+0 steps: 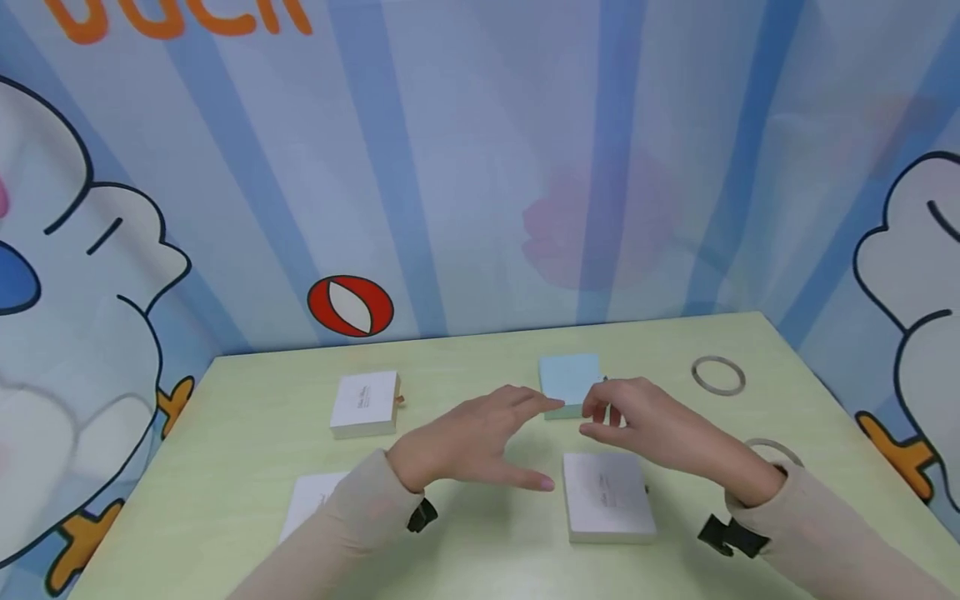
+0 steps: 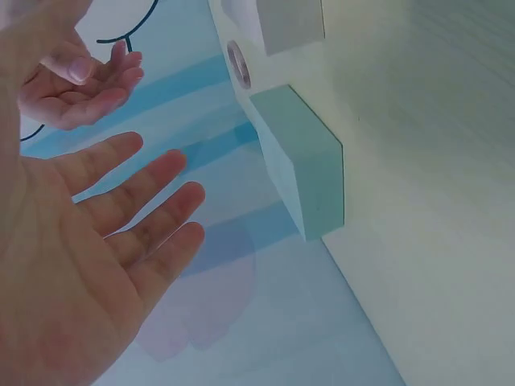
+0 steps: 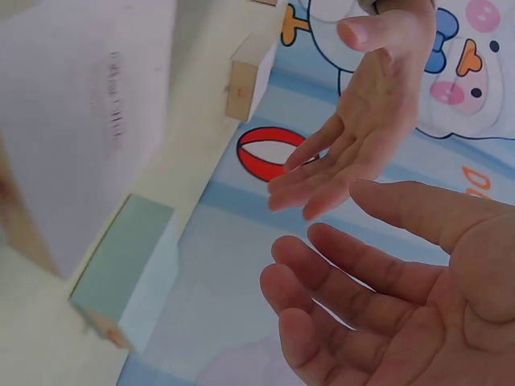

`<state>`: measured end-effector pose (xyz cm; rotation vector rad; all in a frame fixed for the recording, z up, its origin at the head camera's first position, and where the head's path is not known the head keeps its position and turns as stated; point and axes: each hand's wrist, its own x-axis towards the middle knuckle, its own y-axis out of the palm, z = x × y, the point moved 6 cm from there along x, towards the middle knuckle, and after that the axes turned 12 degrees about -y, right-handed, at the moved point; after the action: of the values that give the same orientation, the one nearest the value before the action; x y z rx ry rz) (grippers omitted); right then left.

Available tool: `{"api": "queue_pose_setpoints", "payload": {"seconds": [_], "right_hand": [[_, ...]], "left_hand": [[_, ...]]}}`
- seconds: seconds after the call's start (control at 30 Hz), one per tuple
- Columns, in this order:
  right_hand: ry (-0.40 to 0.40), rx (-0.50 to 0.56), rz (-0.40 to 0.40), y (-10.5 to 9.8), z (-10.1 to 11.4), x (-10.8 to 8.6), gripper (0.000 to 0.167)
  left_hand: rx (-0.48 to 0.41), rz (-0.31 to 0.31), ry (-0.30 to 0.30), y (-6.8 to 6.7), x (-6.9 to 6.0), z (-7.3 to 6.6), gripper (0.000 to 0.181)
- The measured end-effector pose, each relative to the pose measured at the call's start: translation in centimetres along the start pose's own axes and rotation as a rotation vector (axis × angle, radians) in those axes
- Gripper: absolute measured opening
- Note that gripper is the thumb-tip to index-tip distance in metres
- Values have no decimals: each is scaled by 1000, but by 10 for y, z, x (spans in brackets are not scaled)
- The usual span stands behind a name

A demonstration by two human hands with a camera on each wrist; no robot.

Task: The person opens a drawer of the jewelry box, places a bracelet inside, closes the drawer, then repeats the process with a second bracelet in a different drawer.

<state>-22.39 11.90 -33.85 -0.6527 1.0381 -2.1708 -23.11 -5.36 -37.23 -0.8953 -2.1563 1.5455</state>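
My left hand [image 1: 472, 437] hovers over the table with fingers extended and thumb spread, holding nothing. Facing it, my right hand [image 1: 660, 421] is also raised, its fingers loosely bent around no object. Behind and between the hands lies a light blue box [image 1: 570, 377]; in the left wrist view this box [image 2: 310, 165] is apart from the left fingers. Nearer me, below the gap between the hands, lies a white box [image 1: 607, 496] with small print on its lid. Both palms are bare in the right wrist view, where the white box [image 3: 88, 104] looms large.
Another white box [image 1: 365, 402] with a small orange-brown tab lies at the back left. The left forearm partly covers a further white box [image 1: 309, 498]. One grey ring [image 1: 718, 359] lies at the back right; a second ring [image 1: 780, 446] is partly hidden behind the right wrist. Cartoon-printed sheets surround the table [image 1: 247, 417].
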Motion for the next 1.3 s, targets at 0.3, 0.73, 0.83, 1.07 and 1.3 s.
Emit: {"api": "queue_pose_setpoints", "payload": {"seconds": [0.3, 0.73, 0.83, 1.07, 1.3], "right_hand": [[62, -21, 2, 3, -21, -26, 7], [156, -34, 17, 17, -51, -53, 5], [196, -31, 23, 23, -57, -58, 4], [148, -28, 18, 35, -66, -67, 4], [117, 24, 6, 43, -72, -74, 5]], "left_hand": [[-19, 30, 17, 16, 6, -11, 90], [42, 5, 66, 40, 17, -33, 92], [64, 5, 71, 47, 21, -38, 93], [117, 0, 99, 59, 27, -49, 93], [191, -19, 108, 68, 33, -55, 96]]}}
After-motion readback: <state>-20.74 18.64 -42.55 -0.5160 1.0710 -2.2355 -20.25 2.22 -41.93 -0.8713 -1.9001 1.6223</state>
